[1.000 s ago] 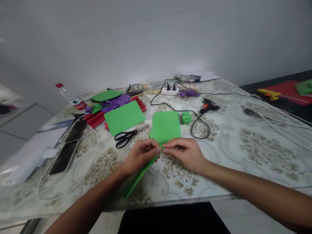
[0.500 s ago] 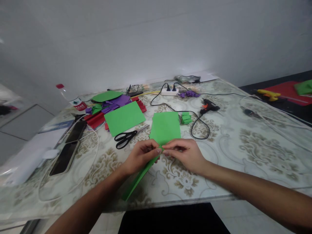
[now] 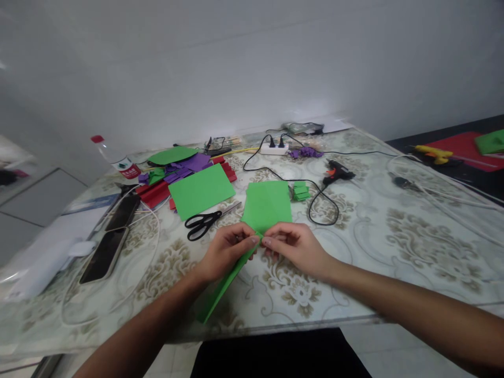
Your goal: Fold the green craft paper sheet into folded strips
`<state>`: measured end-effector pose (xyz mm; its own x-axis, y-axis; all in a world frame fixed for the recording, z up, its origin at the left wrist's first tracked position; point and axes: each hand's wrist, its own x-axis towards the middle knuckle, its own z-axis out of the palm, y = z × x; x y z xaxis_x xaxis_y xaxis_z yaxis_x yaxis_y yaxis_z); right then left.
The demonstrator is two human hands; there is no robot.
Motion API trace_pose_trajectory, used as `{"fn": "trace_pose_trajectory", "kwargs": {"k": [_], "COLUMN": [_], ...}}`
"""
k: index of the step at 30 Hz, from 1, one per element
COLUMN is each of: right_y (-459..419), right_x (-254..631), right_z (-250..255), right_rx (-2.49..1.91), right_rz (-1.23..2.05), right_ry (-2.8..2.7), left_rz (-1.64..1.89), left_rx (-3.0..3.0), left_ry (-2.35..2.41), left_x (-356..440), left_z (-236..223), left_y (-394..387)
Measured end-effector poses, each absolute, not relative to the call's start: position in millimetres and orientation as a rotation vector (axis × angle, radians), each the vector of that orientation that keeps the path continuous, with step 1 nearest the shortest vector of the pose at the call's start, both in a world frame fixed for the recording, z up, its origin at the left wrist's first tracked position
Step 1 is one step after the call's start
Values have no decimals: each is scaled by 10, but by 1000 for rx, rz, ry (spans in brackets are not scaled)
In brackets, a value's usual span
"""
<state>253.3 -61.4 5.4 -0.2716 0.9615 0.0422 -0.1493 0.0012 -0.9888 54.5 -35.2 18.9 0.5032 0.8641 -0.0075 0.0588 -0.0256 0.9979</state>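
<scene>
Between my hands is a long folded strip of green paper point(image 3: 226, 289), slanting down to the table's near edge. My left hand point(image 3: 230, 249) pinches it near its upper end, thumb on top. The fingertips of my right hand point(image 3: 295, 247) are closed on the tip of the same strip, meeting the left fingertips. Just beyond lies a green paper sheet point(image 3: 268, 202) flat on the table. To the left are black-handled scissors point(image 3: 205, 223) and another green sheet point(image 3: 201, 190). A small folded green piece point(image 3: 301, 191) sits right of the nearer sheet.
A black glue gun point(image 3: 336, 172) with a looped cord lies at right, near a white power strip point(image 3: 274, 149). Red and purple paper pieces point(image 3: 189, 168) are piled at back left beside a bottle point(image 3: 122, 163). Phones point(image 3: 104, 254) and a white cable lie at left.
My right fingers have shifted slightly at the strip's tip, and the lower fingers have curled in a little. Otherwise the table looks the same.
</scene>
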Motion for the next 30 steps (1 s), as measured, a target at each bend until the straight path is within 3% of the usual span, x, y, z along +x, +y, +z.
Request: {"fn": "trace_pose_trajectory", "kwargs": {"k": [30], "right_y": [-596], "right_x": [2545], "right_z": [40], "right_rx": [-966], "right_rz": [1433], "right_ry": [-1347], "left_rz": [834], "left_rx": [1691], "left_ry": [889], "left_x": [549], "left_z": [156], "left_y": [-363]}}
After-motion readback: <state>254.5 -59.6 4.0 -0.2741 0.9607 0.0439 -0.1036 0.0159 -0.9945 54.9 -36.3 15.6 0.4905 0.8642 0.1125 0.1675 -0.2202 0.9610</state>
